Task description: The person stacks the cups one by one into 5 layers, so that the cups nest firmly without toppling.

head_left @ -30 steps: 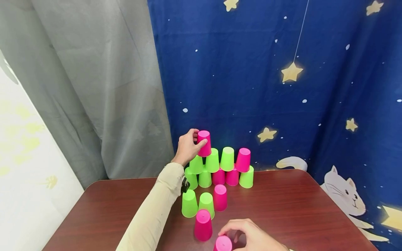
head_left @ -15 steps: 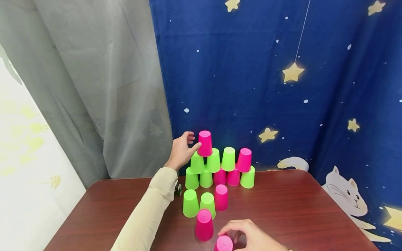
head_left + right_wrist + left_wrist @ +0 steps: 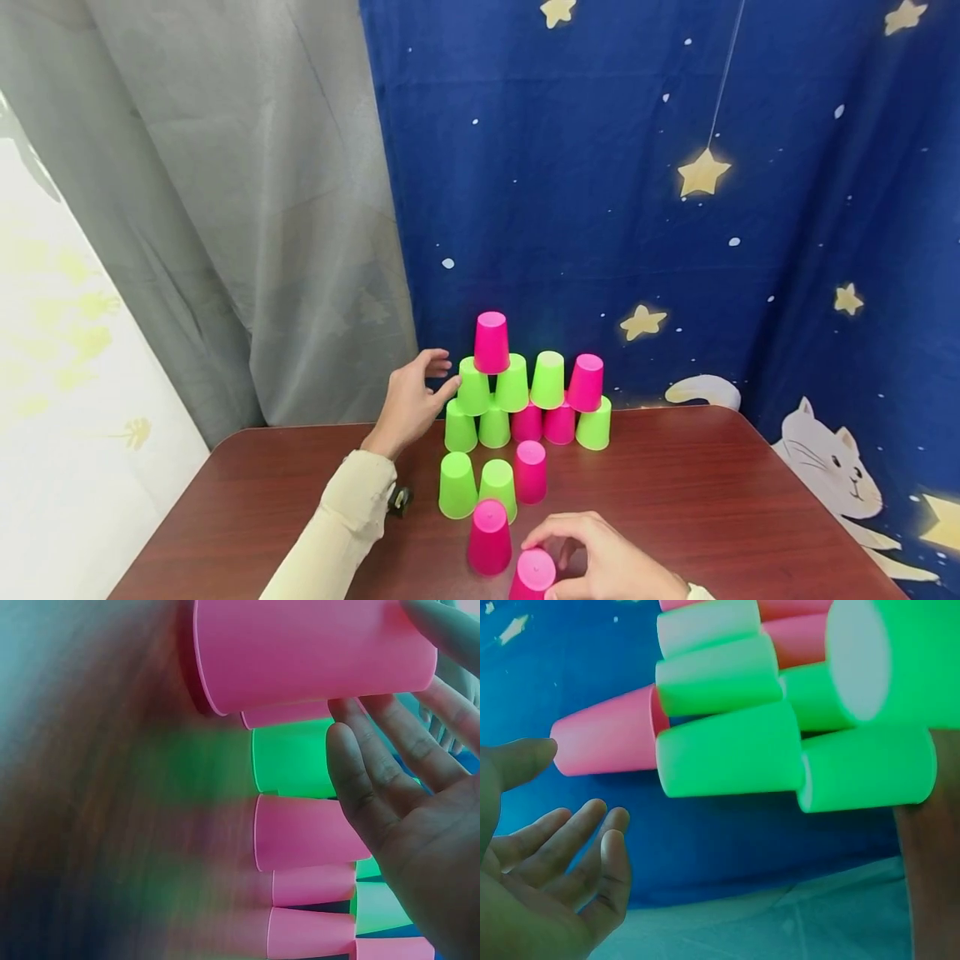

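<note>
The top pink cup [image 3: 491,343] sits across two green cups [image 3: 474,387]; a brush from the empty, loosely spread left hand [image 3: 411,402] beside them could topple it. The right hand [image 3: 603,558] pinches the front pink cup [image 3: 533,573] at the near tabletop [image 3: 675,492], where a light grip might slip

Cream sleeves [image 3: 333,527], black wrist device [image 3: 400,501]

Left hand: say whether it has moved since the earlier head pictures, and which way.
Yes: judged against the blue curtain, the left hand has moved down and to the left, away from the top pink cup.
</note>
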A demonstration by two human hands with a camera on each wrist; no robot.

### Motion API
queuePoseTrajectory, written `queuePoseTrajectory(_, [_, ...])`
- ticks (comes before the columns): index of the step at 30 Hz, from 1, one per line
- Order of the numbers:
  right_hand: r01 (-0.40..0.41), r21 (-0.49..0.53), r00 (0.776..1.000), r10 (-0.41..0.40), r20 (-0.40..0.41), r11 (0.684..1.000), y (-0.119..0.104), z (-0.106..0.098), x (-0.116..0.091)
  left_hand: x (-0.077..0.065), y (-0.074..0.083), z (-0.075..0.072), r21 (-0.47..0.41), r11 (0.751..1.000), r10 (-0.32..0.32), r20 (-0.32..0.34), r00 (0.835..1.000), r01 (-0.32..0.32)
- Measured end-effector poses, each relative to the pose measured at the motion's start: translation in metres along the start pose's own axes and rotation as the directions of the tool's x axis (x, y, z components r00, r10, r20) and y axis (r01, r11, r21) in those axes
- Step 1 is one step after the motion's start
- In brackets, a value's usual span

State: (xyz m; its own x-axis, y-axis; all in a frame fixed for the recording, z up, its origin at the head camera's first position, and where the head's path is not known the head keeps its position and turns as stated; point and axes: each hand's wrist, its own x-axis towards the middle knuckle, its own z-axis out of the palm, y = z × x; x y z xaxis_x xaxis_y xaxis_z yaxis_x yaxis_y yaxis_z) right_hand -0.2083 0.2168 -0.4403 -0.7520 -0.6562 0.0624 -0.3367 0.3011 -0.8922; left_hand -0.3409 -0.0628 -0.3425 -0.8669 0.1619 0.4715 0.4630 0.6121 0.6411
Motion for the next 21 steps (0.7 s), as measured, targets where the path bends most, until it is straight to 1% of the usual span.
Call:
queuePoseTrajectory(2, [0.076,-0.051,0.997,-0.076,-0.010,0.996,0.003,-0.003,0.003,-0.012,0.000,0.001,-0.012,1.000,0.021,0.002,1.000,-0.021])
queuePoseTrajectory(4, [0.138,-0.080,0.990,-0.140,-0.020,0.987,0.006,-0.005,0.007,-0.024,0.000,0.003,-0.027,0.999,0.038,0.005,0.999,-0.038])
queuePoseTrajectory(7, [0.203,-0.084,0.978,-0.206,-0.036,0.976,0.009,-0.009,0.010,-0.043,0.003,0.007,-0.053,0.997,0.058,0.013,0.998,-0.057])
queuePoseTrajectory(8, [0.210,-0.080,0.976,-0.214,-0.044,0.974,0.009,-0.010,0.011,-0.049,0.004,0.009,-0.059,0.996,0.064,0.016,0.998,-0.063])
queuePoseTrajectory(12, [0.207,-0.102,0.974,-0.215,-0.074,0.973,0.008,-0.015,0.013,-0.073,0.009,0.016,-0.081,0.994,0.075,0.047,0.996,-0.071])
queuePoseTrajectory(15, [0.192,-0.132,0.975,-0.204,-0.087,0.972,0.004,-0.021,0.014,-0.088,0.011,0.021,-0.135,0.989,0.067,0.109,0.992,-0.052])
queuePoseTrajectory(18, [0.173,-0.158,0.977,-0.190,-0.098,0.972,0.001,-0.028,0.015,-0.102,0.010,0.027,-0.169,0.985,0.075,0.183,0.980,-0.044])
queuePoseTrajectory(21, [0.151,-0.185,0.978,-0.174,-0.114,0.971,-0.004,-0.035,0.018,-0.114,0.007,0.032,-0.164,0.985,0.091,0.244,0.965,-0.052])
